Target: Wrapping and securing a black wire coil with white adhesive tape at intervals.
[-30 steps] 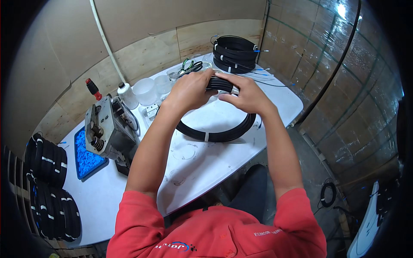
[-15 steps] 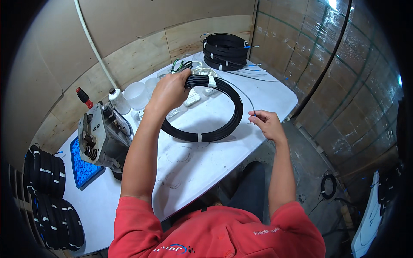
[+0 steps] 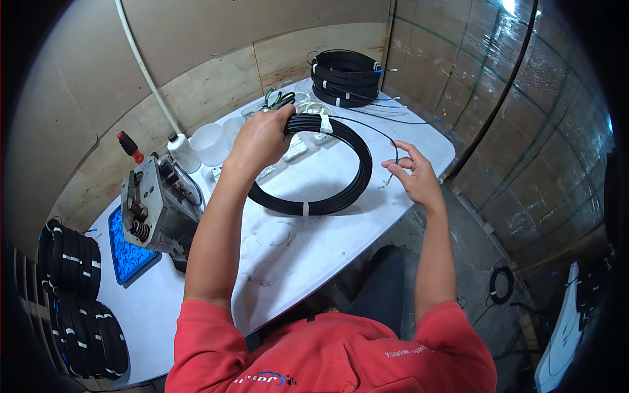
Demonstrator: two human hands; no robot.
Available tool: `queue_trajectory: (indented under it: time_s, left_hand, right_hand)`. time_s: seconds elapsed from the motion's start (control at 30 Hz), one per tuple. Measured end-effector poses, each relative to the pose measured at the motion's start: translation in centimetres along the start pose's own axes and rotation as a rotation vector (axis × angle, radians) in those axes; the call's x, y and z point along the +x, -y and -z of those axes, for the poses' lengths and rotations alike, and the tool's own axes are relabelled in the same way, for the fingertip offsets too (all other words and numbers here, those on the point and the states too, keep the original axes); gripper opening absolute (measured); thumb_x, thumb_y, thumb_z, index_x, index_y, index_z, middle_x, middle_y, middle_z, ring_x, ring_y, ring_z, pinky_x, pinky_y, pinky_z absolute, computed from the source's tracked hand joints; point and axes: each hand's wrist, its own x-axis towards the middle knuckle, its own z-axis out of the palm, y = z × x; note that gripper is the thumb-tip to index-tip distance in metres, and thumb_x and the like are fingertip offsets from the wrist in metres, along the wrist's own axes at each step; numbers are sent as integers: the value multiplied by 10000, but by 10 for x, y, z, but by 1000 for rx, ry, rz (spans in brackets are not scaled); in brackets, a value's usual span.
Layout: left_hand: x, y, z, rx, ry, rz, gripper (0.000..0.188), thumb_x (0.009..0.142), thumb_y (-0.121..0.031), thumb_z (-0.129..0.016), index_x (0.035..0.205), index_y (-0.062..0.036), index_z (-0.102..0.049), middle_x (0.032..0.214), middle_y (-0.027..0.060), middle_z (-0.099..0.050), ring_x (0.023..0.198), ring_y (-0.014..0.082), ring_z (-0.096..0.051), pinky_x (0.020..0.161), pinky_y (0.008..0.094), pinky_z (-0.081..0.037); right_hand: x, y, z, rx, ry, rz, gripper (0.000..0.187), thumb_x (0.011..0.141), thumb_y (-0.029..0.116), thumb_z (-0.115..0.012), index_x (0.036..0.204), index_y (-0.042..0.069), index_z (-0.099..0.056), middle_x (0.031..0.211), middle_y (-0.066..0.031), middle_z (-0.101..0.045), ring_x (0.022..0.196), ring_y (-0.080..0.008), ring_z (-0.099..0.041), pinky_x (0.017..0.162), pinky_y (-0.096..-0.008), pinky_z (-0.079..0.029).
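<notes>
My left hand grips the upper left of a coil of black cable, bound with white tape at its top and bottom. The coil is tilted up over the white table. From its top, a loose cable end arcs over to the right. My right hand pinches this end between thumb and fingers, the other fingers partly spread. A small blue part shows at the pinch, and a thin tip hangs below it. Green-handled pliers lie just beyond my left hand.
On the white table stand a metal press-like machine, a blue tray of small blue pieces, a white bottle, a round tub and a red-black screwdriver. Stacked black coils sit far back; more coils are at left.
My right hand has moved up and slightly right with the cable end, and its fingers have spread more. The cable now bends more sharply. My left hand keeps its grip on the coil.
</notes>
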Motion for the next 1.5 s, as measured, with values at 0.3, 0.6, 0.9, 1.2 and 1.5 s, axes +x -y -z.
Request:
queue_trajectory:
  time_s: [0.3,0.6,0.9,1.2,1.5]
  left_hand:
    - [0,-5,0,-3,2,-12,200,856,-66,-635,1052,-56,-597,876,210,-706,880,438,-689,764,555,-534]
    - [4,-10,-2,64,23,6,201,869,-78,-637,1068,-56,-621,887,213,-720,862,437,-701,762,552,-551]
    - [7,-19,-8,79,-12,-65,181,876,-108,-646,1049,-56,-628,894,211,-733,836,442,-707,747,557,-555]
    - [8,-1,-6,-39,22,6,192,836,-138,-711,1013,-93,-652,860,195,-728,846,437,-699,751,547,-538]
    - [-11,-24,15,-270,-49,-32,331,862,-201,-804,1118,-49,-660,925,198,-740,878,400,-714,753,467,-524]
  right_hand:
    - [8,48,16,-434,82,-109,565,975,29,-652,1495,195,-507,1066,-166,-785,802,-281,-700,834,-380,-523]
    - [35,75,2,-602,235,-152,643,968,80,-667,1561,219,-458,1162,-197,-740,1054,-382,-700,945,-448,-530]
    - [71,89,-69,-396,170,492,620,870,152,-770,1449,123,-548,1267,-196,-702,1152,-404,-668,992,-437,-533]
    - [70,96,-91,-539,74,396,458,856,48,-686,1304,84,-598,1144,-207,-719,993,-430,-691,857,-509,-552]
    - [85,70,-80,-451,84,547,558,814,-9,-677,1356,107,-609,1189,-191,-720,1027,-414,-696,898,-478,-568]
